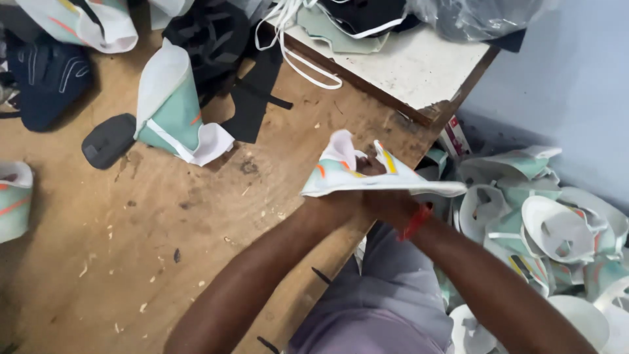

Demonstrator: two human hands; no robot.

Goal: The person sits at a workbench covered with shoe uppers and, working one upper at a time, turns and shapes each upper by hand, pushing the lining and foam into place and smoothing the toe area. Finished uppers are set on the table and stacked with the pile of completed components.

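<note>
Over the wooden table's edge point(196, 216), a mint-and-white shoe upper point(367, 176) sits pinched between my left hand point(337, 203) and right hand point(386, 200), both closed on it, with a red wrist thread point(417, 221), another upper point(173, 108) behind, and a pile of uppers point(550, 223) at right.

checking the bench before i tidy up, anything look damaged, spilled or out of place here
The white board on the wooden table is chipped and worn dark at its near corner. Wood chips litter the table, and shoe upper pieces lie in a loose heap on the floor.
</note>
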